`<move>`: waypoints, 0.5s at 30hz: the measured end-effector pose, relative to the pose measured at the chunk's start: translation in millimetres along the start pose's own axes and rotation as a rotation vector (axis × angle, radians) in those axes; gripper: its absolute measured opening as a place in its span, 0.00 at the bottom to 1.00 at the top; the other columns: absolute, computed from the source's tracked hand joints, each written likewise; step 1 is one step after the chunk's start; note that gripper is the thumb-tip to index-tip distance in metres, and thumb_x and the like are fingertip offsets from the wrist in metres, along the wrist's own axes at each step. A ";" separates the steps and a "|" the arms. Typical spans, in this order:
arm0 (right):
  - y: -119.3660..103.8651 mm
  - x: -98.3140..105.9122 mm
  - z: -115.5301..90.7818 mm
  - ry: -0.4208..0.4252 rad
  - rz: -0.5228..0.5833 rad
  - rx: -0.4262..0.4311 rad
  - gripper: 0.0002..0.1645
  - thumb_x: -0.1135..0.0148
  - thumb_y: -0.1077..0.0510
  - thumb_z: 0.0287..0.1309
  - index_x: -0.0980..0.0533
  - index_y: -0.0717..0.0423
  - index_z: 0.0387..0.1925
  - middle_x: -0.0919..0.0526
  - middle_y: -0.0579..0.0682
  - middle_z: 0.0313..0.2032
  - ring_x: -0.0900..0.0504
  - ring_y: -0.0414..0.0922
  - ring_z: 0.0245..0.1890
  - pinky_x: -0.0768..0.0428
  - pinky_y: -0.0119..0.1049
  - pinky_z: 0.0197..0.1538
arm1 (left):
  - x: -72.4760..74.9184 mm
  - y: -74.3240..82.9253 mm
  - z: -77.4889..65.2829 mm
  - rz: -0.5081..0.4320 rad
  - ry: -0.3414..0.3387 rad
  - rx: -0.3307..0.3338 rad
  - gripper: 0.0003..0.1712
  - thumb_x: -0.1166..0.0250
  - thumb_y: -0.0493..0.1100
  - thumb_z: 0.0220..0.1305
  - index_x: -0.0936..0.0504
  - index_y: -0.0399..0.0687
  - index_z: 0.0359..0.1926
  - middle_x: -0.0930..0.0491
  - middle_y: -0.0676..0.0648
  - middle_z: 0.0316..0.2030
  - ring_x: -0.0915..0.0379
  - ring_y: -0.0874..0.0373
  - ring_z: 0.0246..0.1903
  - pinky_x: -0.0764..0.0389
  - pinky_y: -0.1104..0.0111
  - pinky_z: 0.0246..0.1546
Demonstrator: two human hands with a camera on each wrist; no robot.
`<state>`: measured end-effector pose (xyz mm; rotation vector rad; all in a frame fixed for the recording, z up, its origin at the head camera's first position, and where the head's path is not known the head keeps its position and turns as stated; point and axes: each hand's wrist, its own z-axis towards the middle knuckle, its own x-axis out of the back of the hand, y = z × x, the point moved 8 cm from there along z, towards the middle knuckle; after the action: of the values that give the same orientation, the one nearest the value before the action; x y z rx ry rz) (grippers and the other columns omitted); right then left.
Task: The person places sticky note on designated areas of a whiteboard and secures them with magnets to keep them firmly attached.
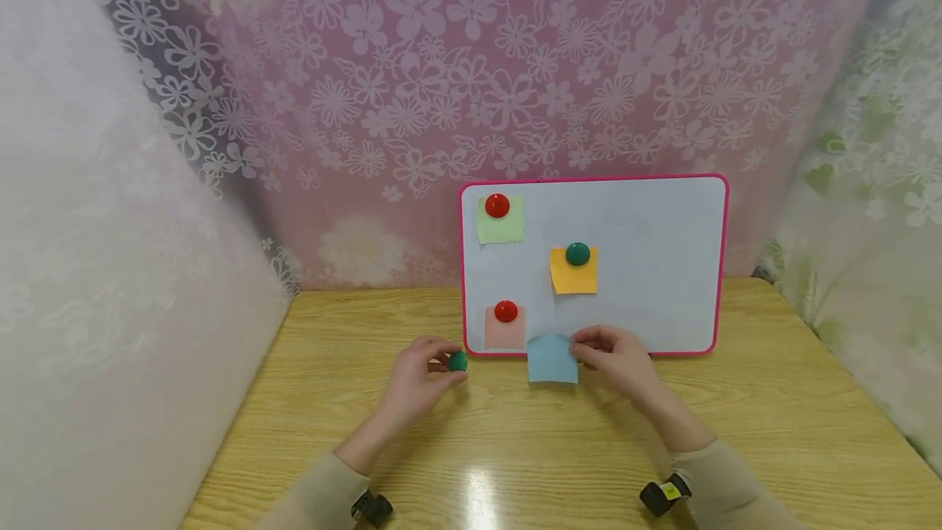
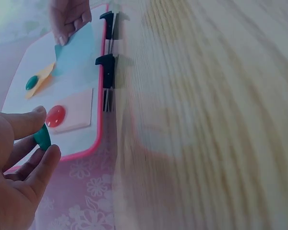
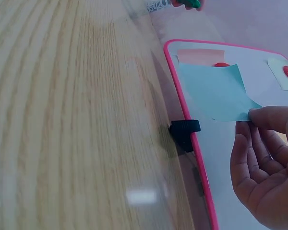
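A small whiteboard (image 1: 655,268) with a pink frame stands upright at the back of the table. My left hand (image 1: 419,379) pinches a green round magnet (image 1: 458,361) just off the board's lower left corner. With thumb and fingers, my right hand (image 1: 614,358) holds a blue sticky note (image 1: 553,360) by its right edge, before the board's lower edge. Red magnets hold a green note (image 1: 508,229) at the board's upper left and a pink note (image 1: 505,335) at its lower left. An orange note (image 1: 574,278) hangs near the middle under another green magnet (image 1: 577,253).
The board rests on black clip feet (image 2: 107,69), seen in the left wrist view. Under everything lies a wood-grain table (image 1: 515,448). A pink floral curtain (image 1: 412,105) hangs behind, with pale cloth (image 1: 110,268) on the left and green-patterned cloth (image 1: 868,268) on the right.
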<state>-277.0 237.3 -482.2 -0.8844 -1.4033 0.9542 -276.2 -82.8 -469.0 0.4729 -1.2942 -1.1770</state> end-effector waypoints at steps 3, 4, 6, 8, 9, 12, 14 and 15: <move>3.7 3.8 2.1 0.007 0.001 -0.003 0.19 0.31 0.55 0.73 0.17 0.65 0.56 0.12 0.55 0.47 0.13 0.51 0.48 0.14 0.40 0.52 | -6.9 5.4 0.9 0.011 -0.016 -0.020 0.19 0.21 0.32 0.63 0.12 0.37 0.54 0.19 0.45 0.50 0.19 0.51 0.44 0.12 0.64 0.48; 4.7 5.1 2.8 0.009 -0.002 -0.004 0.19 0.31 0.54 0.74 0.17 0.65 0.56 0.12 0.55 0.47 0.13 0.51 0.48 0.14 0.40 0.52 | -9.2 7.5 1.2 0.011 -0.022 -0.024 0.19 0.21 0.32 0.63 0.12 0.36 0.54 0.19 0.45 0.50 0.19 0.51 0.44 0.12 0.64 0.48; 6.1 7.9 3.9 0.015 -0.006 -0.007 0.20 0.31 0.54 0.74 0.17 0.65 0.57 0.12 0.55 0.48 0.13 0.52 0.49 0.14 0.41 0.53 | -13.9 11.3 2.4 0.018 -0.029 -0.035 0.19 0.21 0.33 0.63 0.12 0.35 0.55 0.19 0.46 0.49 0.19 0.52 0.44 0.12 0.66 0.48; 6.4 10.8 5.1 0.021 -0.018 -0.010 0.20 0.30 0.54 0.73 0.17 0.65 0.57 0.11 0.55 0.48 0.13 0.51 0.49 0.14 0.41 0.53 | -18.7 15.7 4.0 0.018 -0.035 -0.044 0.20 0.21 0.34 0.63 0.13 0.35 0.55 0.19 0.47 0.49 0.19 0.53 0.43 0.13 0.67 0.48; 6.2 12.1 5.6 0.025 -0.023 -0.012 0.20 0.30 0.53 0.73 0.17 0.65 0.57 0.11 0.55 0.48 0.14 0.51 0.49 0.14 0.39 0.53 | -21.2 18.1 4.9 0.010 -0.039 -0.049 0.20 0.21 0.34 0.63 0.13 0.36 0.56 0.18 0.48 0.48 0.19 0.54 0.44 0.13 0.68 0.48; 5.4 15.5 7.3 0.033 -0.036 -0.017 0.20 0.31 0.53 0.73 0.17 0.65 0.57 0.12 0.55 0.48 0.14 0.49 0.49 0.15 0.35 0.51 | -28.6 26.2 7.9 -0.007 -0.049 -0.068 0.20 0.21 0.34 0.63 0.12 0.39 0.55 0.18 0.50 0.48 0.19 0.55 0.43 0.14 0.70 0.48; 6.0 17.2 8.5 0.035 -0.041 -0.019 0.21 0.31 0.53 0.74 0.17 0.65 0.57 0.12 0.56 0.49 0.15 0.47 0.48 0.16 0.32 0.50 | -33.1 32.1 9.9 -0.016 -0.055 -0.088 0.20 0.21 0.34 0.63 0.12 0.40 0.55 0.19 0.50 0.47 0.19 0.55 0.43 0.14 0.69 0.48; 6.6 17.9 9.2 0.038 -0.041 -0.020 0.21 0.31 0.53 0.74 0.17 0.65 0.57 0.12 0.56 0.49 0.15 0.46 0.48 0.16 0.32 0.50 | -35.2 34.5 11.0 -0.017 -0.057 -0.094 0.19 0.21 0.34 0.63 0.12 0.41 0.55 0.19 0.50 0.47 0.19 0.55 0.43 0.13 0.69 0.48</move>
<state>-287.2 255.9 -481.5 -0.8810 -1.3955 0.8898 -266.9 -35.3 -454.4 0.3849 -1.2795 -1.2679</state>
